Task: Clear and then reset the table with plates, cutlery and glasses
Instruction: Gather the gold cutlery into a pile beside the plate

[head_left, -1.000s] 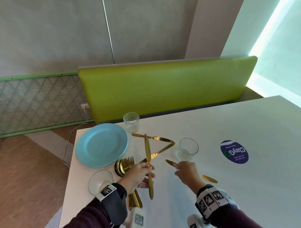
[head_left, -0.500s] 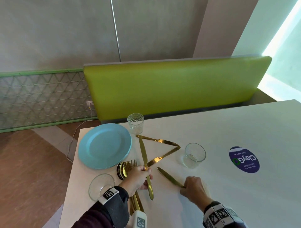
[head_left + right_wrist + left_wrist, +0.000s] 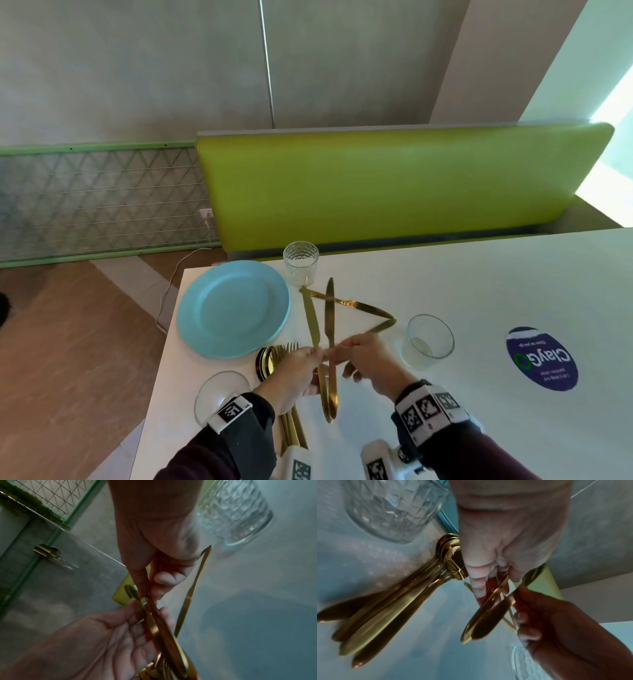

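Gold knives: two of them [image 3: 329, 346] stand crossed between the hands above the table's [image 3: 445, 411] left end. The left hand [image 3: 296, 371] pinches one by its middle; the right hand [image 3: 368, 359] pinches the other where they meet. Two more knives [image 3: 356, 305] lie flat on the table beyond the fingers. Under the left hand sits a bundle of forks and spoons [image 3: 277, 356], beside the blue plates [image 3: 233, 308] at the left edge. Three glasses [image 3: 428, 339] stand around them.
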{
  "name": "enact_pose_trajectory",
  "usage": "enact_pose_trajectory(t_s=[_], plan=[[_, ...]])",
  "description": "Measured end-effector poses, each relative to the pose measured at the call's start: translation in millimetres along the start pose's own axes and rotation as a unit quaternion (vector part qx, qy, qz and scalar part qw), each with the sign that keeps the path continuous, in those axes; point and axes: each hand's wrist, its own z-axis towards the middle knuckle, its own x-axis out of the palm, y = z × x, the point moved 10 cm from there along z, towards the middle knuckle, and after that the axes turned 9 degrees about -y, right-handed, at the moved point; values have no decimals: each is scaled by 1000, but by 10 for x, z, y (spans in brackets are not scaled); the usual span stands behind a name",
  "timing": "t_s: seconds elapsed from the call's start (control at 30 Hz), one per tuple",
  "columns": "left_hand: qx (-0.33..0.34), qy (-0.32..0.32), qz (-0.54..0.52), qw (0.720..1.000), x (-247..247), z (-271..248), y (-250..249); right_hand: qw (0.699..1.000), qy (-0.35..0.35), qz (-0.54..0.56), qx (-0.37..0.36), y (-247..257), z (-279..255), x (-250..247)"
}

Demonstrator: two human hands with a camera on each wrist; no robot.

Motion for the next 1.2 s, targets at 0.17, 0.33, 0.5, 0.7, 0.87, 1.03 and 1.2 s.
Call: enact_pose_trajectory(t_s=[0.17, 0.33, 0.5, 0.7, 0.87, 1.03, 1.2], plan=[[3, -17, -24, 1000, -43, 35, -9, 999, 10, -36, -3, 41, 196, 221], [6, -60, -52, 997, -199, 101, 28, 917, -91, -364, -136, 177, 453, -51], [27, -99, -84, 991, -344, 135, -33, 816, -69, -535, -208, -10, 472, 22], [45, -118, -78, 989, -400, 152, -86, 773, -48, -564, -287, 66, 277, 183], [43, -108, -74, 990, -376, 115, -83, 758, -12, -589, -279, -40, 263, 231], [43, -105, -74, 991, -395, 77, -78, 758, -33, -589, -277, 52, 358, 190], [43, -113, -84, 989, -418, 50, -66, 780, -77, -567, -251, 128, 550, 61]])
